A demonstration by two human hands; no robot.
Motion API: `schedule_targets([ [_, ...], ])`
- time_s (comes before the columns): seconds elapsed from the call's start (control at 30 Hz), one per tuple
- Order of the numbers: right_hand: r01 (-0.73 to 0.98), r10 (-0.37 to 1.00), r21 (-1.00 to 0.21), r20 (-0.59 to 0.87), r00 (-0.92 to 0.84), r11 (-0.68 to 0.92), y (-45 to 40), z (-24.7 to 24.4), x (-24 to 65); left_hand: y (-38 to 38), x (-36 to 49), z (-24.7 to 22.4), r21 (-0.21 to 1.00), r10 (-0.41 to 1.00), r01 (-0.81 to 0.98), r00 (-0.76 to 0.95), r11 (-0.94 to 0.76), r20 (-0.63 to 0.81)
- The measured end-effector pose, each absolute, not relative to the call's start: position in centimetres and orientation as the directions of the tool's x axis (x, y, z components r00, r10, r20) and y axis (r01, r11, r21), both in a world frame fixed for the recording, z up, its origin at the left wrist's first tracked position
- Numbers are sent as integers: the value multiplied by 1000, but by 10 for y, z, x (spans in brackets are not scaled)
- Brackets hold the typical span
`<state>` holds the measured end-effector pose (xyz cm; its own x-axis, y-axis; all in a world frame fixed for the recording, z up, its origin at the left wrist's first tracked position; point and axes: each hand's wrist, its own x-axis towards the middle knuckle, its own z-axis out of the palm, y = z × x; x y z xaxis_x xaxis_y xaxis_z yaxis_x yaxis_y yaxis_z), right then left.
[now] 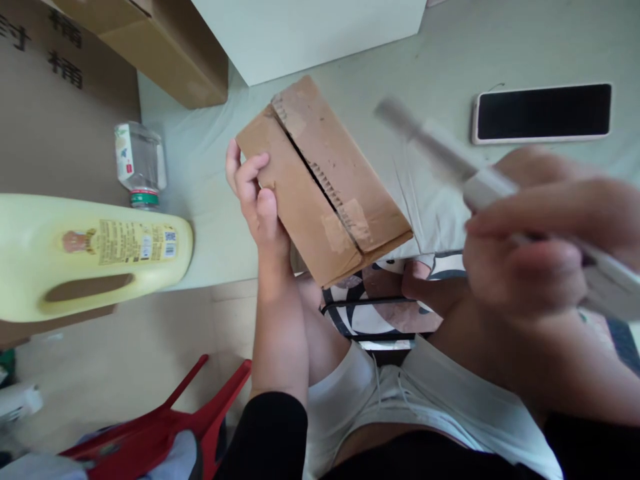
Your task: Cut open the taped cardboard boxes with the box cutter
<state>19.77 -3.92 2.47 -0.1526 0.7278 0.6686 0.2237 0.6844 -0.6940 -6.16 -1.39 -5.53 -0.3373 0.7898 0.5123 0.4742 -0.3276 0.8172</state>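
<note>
My left hand [260, 200] grips the left side of a small brown cardboard box [345, 167], thumb and fingertips on its top face. The box is tilted, with a dark slit between its flaps and torn tape along the seam. On the right, my right hand [535, 233] is closed round a white utility knife [490, 190]. The knife's grey blade points up and left, apart from the box. Motion blurs both the knife and my right hand.
A phone [543, 113] lies at the right on the pale-covered table [440, 67]. Larger cartons [185, 60], a clear bottle [141, 160] and a yellow jug [95, 253] stand or lie at the left. A white panel [320, 33] is at the back; a red chair [200, 420] is lower left.
</note>
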Motion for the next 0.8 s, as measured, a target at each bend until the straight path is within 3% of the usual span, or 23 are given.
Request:
schedule_targets([
  [0.13,231,708,-677,606,-363,698,-55,35,193,-12,-64,-57,822,801,486,-342,-296,491],
  [0.27,353,796,-722,469,-383,595,-57,34,182,-15,-63,-56,801,787,484,-309,-353,534],
  [0.47,368,774,-684,513,-370,630,-61,29,173,-17,-63,-59,797,775,445,-293,-408,560],
  [0.63,313,707,-640,680,-193,701,-66,25,168,-14,-65,-62,788,772,462,-287,-407,567],
  [0.8,225,745,-713,607,-276,664,-65,28,171,-14,-65,-61,796,781,482,-307,-366,545],
])
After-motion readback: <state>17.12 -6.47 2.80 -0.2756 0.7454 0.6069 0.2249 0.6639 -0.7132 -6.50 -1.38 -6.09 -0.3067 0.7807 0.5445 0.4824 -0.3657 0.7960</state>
